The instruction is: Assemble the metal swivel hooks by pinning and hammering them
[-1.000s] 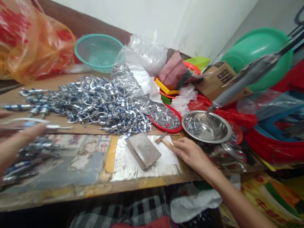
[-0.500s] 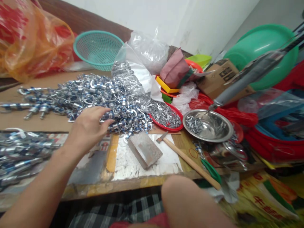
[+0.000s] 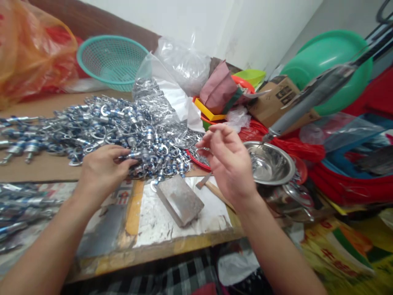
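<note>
My left hand (image 3: 106, 166) is closed at the front edge of a big pile of silver hook bolts with blue rings (image 3: 101, 123). Its thumb and fingers pinch one hook bolt (image 3: 134, 155). My right hand (image 3: 230, 162) is raised over the red plate (image 3: 196, 159) of small flat metal pieces, fingers curled with the tips close to the thumb; whatever is in them is hidden. Between the hands, a grey metal block (image 3: 181, 200) lies on white paper. A hammer (image 3: 204, 181) with a wooden handle lies beside it, partly behind my right forearm.
A steel bowl (image 3: 270, 164) holding small pins stands at right, under a hanging grey tool (image 3: 291, 108). More bolts (image 3: 24, 209) lie in rows at front left. Behind the pile are a teal basket (image 3: 112, 61) and a clear plastic bag (image 3: 184, 61).
My right hand has risen from the lap to above the red plate. The view has shifted slightly right, and my left hand stays at the pile's edge.
</note>
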A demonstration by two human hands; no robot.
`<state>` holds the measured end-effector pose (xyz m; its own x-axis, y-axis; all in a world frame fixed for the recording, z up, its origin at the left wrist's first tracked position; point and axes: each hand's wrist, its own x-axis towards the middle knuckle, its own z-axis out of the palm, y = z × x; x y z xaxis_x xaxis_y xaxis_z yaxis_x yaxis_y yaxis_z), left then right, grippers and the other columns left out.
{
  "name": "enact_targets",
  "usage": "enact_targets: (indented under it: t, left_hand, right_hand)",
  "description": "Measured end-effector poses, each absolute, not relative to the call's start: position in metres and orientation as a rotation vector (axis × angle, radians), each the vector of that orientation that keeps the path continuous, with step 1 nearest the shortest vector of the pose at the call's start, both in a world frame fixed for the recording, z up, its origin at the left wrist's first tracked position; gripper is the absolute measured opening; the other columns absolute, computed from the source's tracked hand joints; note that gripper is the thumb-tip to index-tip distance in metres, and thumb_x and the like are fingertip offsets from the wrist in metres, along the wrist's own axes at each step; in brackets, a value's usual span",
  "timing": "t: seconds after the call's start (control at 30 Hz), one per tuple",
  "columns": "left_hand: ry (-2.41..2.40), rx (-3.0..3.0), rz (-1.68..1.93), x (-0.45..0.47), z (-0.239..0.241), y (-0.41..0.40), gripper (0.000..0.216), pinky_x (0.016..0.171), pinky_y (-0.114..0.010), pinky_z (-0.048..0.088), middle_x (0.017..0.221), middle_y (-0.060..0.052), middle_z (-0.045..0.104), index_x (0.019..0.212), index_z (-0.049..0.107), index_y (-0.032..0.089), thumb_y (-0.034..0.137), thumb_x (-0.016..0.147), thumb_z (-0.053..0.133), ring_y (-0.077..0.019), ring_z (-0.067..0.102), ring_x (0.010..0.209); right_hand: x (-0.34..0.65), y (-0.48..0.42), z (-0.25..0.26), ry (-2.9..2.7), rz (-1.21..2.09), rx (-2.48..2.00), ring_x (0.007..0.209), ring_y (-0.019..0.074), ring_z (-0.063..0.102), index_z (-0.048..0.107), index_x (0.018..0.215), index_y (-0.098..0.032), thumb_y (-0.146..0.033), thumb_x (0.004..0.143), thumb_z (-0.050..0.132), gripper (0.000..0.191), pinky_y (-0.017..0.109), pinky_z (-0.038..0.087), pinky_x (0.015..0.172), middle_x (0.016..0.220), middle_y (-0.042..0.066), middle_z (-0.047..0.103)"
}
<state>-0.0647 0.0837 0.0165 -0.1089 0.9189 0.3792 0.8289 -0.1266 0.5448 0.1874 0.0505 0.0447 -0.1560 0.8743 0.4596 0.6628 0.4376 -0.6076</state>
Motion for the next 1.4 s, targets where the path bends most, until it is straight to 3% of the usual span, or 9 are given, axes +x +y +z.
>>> enact_targets:
  t: [0.1, 0.2, 0.33, 0.5, 0.63, 0.73, 0.9, 1.13, 1.4]
  left_hand:
    - [1.998, 1.898, 1.161, -0.066, 0.015, 0.081, 0.030, 0.079, -0.037, 0.052, 0.093, -0.013, 0.071, 0.086, 0.072, 0.008, 0.032, 0.070, 0.062, -0.0234, 0.066, 0.079]
    - [1.977, 1.823, 1.266, -0.067, 0.014, 0.078, 0.031, 0.080, -0.038, 0.053, 0.091, -0.010, 0.072, 0.084, 0.072, 0.012, 0.036, 0.067, 0.063, -0.0234, 0.066, 0.080]
    - [1.909, 1.714, 1.398, -0.062, 0.019, 0.066, 0.031, 0.079, -0.037, 0.054, 0.089, -0.007, 0.073, 0.084, 0.071, 0.015, 0.040, 0.067, 0.064, -0.0213, 0.067, 0.079]
    - [1.498, 1.867, 1.376, -0.040, 0.024, 0.033, 0.011, 0.067, -0.029, 0.054, 0.084, -0.003, 0.070, 0.074, 0.071, 0.023, 0.031, 0.067, 0.067, -0.0165, 0.065, 0.073]
    - [1.255, 2.106, 1.275, -0.022, 0.012, 0.008, 0.014, 0.066, -0.027, 0.055, 0.082, -0.003, 0.071, 0.083, 0.071, 0.024, 0.027, 0.069, 0.069, -0.0178, 0.067, 0.075]
    - [1.279, 2.103, 1.275, -0.016, 0.002, 0.001, 0.011, 0.066, -0.028, 0.057, 0.080, -0.005, 0.074, 0.076, 0.072, 0.021, 0.029, 0.068, 0.070, -0.0199, 0.070, 0.072]
    - [1.302, 1.999, 1.277, -0.013, -0.004, -0.005, 0.009, 0.074, -0.032, 0.057, 0.087, -0.009, 0.075, 0.072, 0.074, 0.020, 0.026, 0.071, 0.066, -0.0219, 0.071, 0.077]
    - [1.244, 2.013, 1.376, -0.011, -0.002, -0.007, 0.005, 0.064, -0.025, 0.054, 0.074, -0.002, 0.069, 0.072, 0.069, 0.021, 0.018, 0.070, 0.067, -0.0157, 0.066, 0.068]
    - [1.323, 1.816, 1.385, -0.008, -0.001, -0.011, 0.030, 0.062, -0.024, 0.053, 0.061, 0.004, 0.066, 0.093, 0.064, 0.017, 0.021, 0.064, 0.070, -0.0134, 0.063, 0.056]
  right_hand:
    - [0.207, 0.137, 0.033, -1.946, 0.178, -1.784, 0.108, 0.0182, 0.055, 0.057, 0.114, -0.021, -0.026, 0.092, 0.039, 0.029, 0.031, 0.044, 0.090, 0.114, 0.008, 0.060]
    - [0.225, 0.178, 0.013, -1.992, 0.167, -1.904, 0.112, 0.0251, 0.053, 0.059, 0.114, -0.015, -0.028, 0.086, 0.050, 0.032, 0.037, 0.040, 0.094, 0.119, 0.014, 0.059]
    - [0.235, 0.173, -0.006, -2.077, 0.096, -1.972, 0.106, 0.0245, 0.056, 0.067, 0.103, -0.021, -0.033, 0.084, 0.053, 0.026, 0.035, 0.040, 0.091, 0.114, 0.009, 0.063]
    - [0.238, 0.146, -0.002, -2.112, 0.015, -1.958, 0.096, 0.0197, 0.061, 0.072, 0.092, -0.025, -0.033, 0.083, 0.057, 0.019, 0.027, 0.043, 0.084, 0.102, 0.003, 0.069]
    - [0.244, 0.131, 0.002, -2.027, -0.071, -1.958, 0.095, 0.0196, 0.061, 0.072, 0.092, -0.023, -0.034, 0.086, 0.052, 0.023, 0.027, 0.043, 0.081, 0.100, 0.005, 0.069]
    - [0.251, 0.128, 0.001, -1.971, -0.075, -1.974, 0.086, 0.0217, 0.063, 0.073, 0.083, -0.022, -0.032, 0.081, 0.059, 0.018, 0.029, 0.045, 0.075, 0.088, 0.007, 0.072]
    - [0.248, 0.119, 0.008, -1.905, 0.002, -1.851, 0.086, 0.0208, 0.064, 0.072, 0.084, -0.017, -0.025, 0.084, 0.054, 0.019, 0.030, 0.046, 0.076, 0.090, 0.009, 0.071]
    - [0.181, 0.025, 0.033, -2.187, 0.396, -1.267, 0.067, 0.0129, 0.062, 0.068, 0.076, -0.017, -0.020, 0.082, 0.056, 0.014, 0.022, 0.047, 0.063, 0.073, 0.002, 0.069]
    - [0.161, -0.006, 0.041, -2.404, 0.192, -1.080, 0.072, 0.0173, 0.058, 0.063, 0.080, -0.014, -0.015, 0.085, 0.052, 0.012, 0.028, 0.043, 0.067, 0.075, 0.005, 0.065]
